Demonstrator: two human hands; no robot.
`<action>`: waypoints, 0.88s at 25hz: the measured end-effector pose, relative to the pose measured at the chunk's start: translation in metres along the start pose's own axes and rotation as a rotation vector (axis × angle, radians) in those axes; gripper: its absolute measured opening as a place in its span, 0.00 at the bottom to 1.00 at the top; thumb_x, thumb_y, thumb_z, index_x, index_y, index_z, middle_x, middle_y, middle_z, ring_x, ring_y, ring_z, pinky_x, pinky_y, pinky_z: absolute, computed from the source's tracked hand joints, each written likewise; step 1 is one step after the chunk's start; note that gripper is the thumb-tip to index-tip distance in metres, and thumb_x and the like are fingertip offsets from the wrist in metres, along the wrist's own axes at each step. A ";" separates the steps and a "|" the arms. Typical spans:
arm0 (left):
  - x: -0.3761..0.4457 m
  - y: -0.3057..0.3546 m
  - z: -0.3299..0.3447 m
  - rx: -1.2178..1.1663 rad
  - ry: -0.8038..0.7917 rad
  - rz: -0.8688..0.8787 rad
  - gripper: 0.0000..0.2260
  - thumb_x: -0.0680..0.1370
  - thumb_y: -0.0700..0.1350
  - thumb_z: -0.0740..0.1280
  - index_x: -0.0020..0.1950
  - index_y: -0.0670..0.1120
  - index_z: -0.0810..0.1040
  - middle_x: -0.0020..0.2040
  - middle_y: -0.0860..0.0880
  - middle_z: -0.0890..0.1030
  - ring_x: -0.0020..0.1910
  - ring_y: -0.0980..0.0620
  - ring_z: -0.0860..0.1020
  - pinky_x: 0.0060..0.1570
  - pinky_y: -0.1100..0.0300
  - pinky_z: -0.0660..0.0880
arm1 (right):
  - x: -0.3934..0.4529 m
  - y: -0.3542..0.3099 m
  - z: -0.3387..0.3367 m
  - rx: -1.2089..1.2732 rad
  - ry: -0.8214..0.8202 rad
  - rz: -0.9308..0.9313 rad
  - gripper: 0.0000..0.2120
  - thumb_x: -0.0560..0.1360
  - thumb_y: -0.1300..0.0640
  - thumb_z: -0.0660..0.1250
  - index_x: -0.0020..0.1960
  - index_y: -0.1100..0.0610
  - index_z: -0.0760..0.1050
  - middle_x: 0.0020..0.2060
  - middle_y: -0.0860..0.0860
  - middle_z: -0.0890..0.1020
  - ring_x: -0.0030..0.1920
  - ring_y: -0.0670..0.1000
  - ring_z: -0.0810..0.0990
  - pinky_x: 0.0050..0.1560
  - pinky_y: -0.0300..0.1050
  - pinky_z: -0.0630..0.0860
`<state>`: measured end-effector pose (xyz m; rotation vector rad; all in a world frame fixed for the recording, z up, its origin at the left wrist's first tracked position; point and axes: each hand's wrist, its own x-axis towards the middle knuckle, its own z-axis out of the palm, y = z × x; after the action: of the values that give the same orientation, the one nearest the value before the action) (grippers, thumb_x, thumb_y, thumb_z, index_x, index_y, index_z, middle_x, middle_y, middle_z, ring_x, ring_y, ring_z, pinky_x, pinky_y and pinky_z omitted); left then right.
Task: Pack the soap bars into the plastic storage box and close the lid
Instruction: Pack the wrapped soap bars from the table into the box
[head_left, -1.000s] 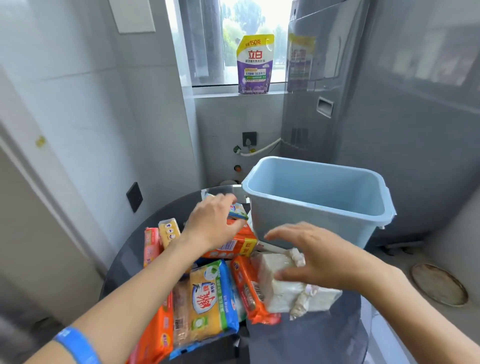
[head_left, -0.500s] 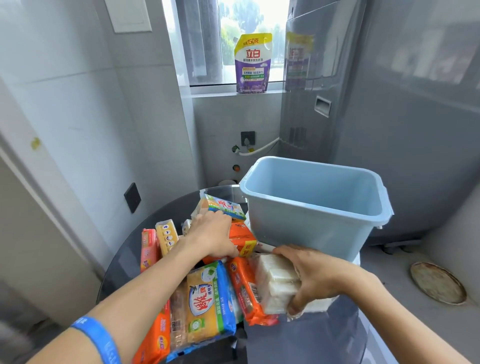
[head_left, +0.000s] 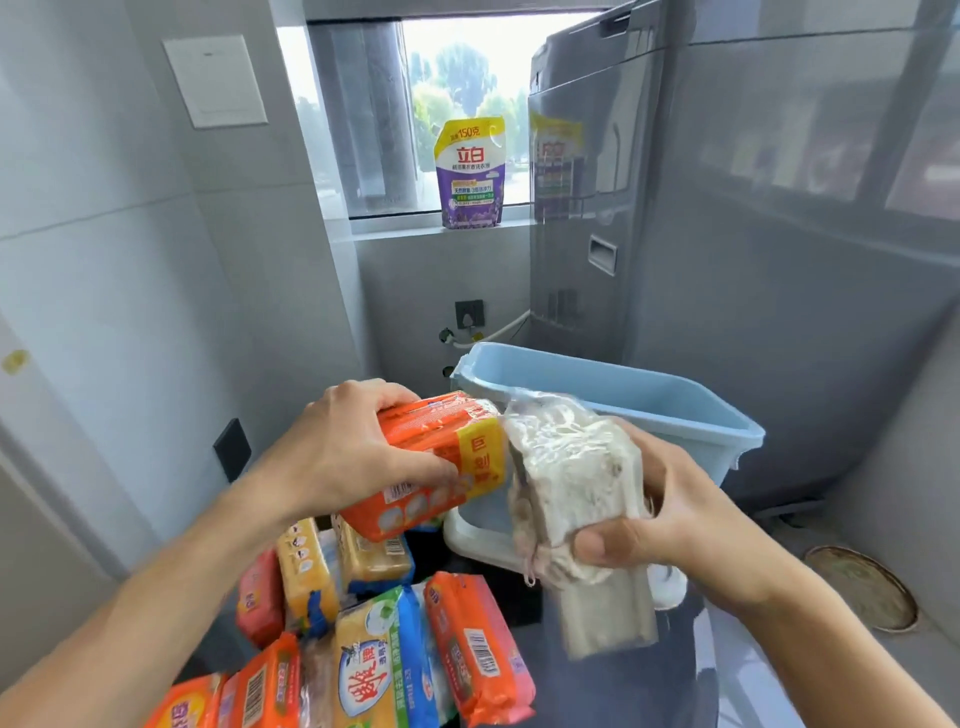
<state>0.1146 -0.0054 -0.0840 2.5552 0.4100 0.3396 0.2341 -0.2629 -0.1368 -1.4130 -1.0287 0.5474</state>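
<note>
Both packs now off the counter (head_left: 597, 691) and raised to the box (head_left: 613, 410) rim; left hand (head_left: 353, 457) grip closed on orange soap (head_left: 441, 467), right hand (head_left: 670, 525) grip closed on white soap (head_left: 571, 499) (clear-wrapped). Box empty as far as visible; next is dropping both in; more bars (head_left: 374, 654) wait on counter, lid step far off.

I saw a home laundry nook: grey tiled walls, a washing machine (head_left: 727, 260), a detergent pouch (head_left: 470, 174) on the windowsill (head_left: 415, 228).
</note>
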 end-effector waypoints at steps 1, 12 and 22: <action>0.000 0.003 -0.002 -0.038 -0.042 -0.001 0.31 0.53 0.70 0.75 0.52 0.58 0.80 0.43 0.59 0.83 0.41 0.58 0.82 0.41 0.57 0.80 | -0.002 -0.005 -0.007 0.049 0.038 -0.023 0.31 0.60 0.53 0.79 0.62 0.51 0.78 0.53 0.53 0.85 0.53 0.53 0.84 0.48 0.43 0.79; 0.002 -0.052 0.032 0.256 0.032 -0.246 0.28 0.57 0.68 0.74 0.52 0.55 0.79 0.44 0.56 0.82 0.40 0.56 0.80 0.41 0.56 0.80 | -0.008 0.002 -0.034 0.115 0.230 -0.038 0.31 0.59 0.44 0.81 0.57 0.58 0.80 0.47 0.58 0.87 0.46 0.57 0.86 0.43 0.44 0.80; 0.017 -0.042 0.009 -0.264 0.363 -0.275 0.24 0.55 0.65 0.76 0.45 0.54 0.82 0.39 0.55 0.85 0.36 0.53 0.84 0.40 0.49 0.82 | 0.066 -0.017 -0.046 0.184 0.700 0.191 0.26 0.62 0.43 0.78 0.54 0.57 0.82 0.40 0.49 0.88 0.36 0.46 0.86 0.28 0.37 0.76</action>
<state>0.1236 0.0302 -0.1114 2.1447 0.7848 0.7061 0.3007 -0.2346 -0.0974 -1.3917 -0.2801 0.2363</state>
